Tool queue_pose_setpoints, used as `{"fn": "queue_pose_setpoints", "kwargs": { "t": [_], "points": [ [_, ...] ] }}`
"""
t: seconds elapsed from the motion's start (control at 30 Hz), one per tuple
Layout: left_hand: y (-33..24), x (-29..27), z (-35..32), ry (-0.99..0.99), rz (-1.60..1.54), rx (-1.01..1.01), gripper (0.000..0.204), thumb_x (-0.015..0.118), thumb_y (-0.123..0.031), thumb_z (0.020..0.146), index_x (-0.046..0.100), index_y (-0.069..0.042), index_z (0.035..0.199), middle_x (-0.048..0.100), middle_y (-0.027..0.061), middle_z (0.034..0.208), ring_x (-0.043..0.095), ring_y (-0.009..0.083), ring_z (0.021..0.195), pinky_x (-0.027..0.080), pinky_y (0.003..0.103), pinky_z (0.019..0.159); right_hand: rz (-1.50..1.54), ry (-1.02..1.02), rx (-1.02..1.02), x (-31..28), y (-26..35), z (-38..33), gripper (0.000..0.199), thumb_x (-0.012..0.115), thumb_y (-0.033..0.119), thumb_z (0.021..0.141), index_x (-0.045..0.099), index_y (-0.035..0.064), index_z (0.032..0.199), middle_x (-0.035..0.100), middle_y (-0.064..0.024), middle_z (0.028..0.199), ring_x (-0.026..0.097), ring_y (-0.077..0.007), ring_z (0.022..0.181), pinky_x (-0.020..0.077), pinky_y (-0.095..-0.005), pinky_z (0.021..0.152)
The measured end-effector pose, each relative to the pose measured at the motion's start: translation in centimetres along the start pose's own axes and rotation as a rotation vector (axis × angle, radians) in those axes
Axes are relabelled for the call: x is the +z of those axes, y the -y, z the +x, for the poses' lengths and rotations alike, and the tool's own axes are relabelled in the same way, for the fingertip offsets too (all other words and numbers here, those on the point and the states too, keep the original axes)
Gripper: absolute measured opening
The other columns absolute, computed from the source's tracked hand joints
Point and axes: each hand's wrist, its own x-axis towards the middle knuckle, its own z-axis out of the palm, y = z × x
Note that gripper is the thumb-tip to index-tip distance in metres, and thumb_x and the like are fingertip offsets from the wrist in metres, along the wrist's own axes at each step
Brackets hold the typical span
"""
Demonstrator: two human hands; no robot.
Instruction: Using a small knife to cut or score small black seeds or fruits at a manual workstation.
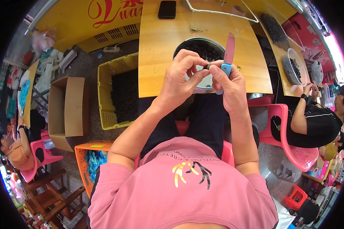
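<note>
Over a round metal bowl (179, 45), my two hands meet at the fingertips. My left hand (182, 72) is closed in a pinch on a small dark piece (207, 67), too small to name further. Closed around the blue handle of a knife (229, 49) is my right hand (230, 82); the pinkish blade points up and away from me. The thumb and fingers of that hand also come up against the dark piece. Many small dark pieces lie in the bowl, partly hidden by my hands. The bowl rests near the front edge of a wooden table (156, 68).
A dark phone (167, 9) lies at the table's far left. Left of the table are a yellow crate (105, 91) of dark pieces, an open cardboard box (74, 107) and an orange basket (82, 160). People sit on both sides; a pink chair (281, 126) stands at right.
</note>
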Motion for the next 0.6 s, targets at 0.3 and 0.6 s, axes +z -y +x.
{"fn": "queue_pose_setpoints", "kwargs": {
  "t": [0.3,0.6],
  "points": [
    [0.72,-0.52,-0.49,0.085,-0.259,-0.129,0.016,0.068,0.0,0.085,0.064,0.002,0.101,0.055,0.0045,0.099,0.056,0.0119,0.091,0.046,0.025,0.082,0.009,0.035,0.017,-0.31,0.34,0.14,0.015,0.068,0.016,0.09,0.066,0.0032,0.098,0.053,0.0039,0.065,0.045,-0.004,0.055,0.0343,-0.0197,0.051],
    [0.46,0.42,-0.83,0.0,-0.661,-0.276,0.012,0.07,-0.005,0.086,0.066,-0.002,0.097,0.056,0.0015,0.098,0.055,0.0094,0.084,0.045,0.024,0.078,0.063,0.062,-0.008,0.32,0.86,-0.03,0.016,0.064,0.017,0.093,0.065,0.0044,0.102,0.055,0.0035,0.069,0.045,-0.0028,0.055,0.0337,-0.018,0.05]
  ]
}}
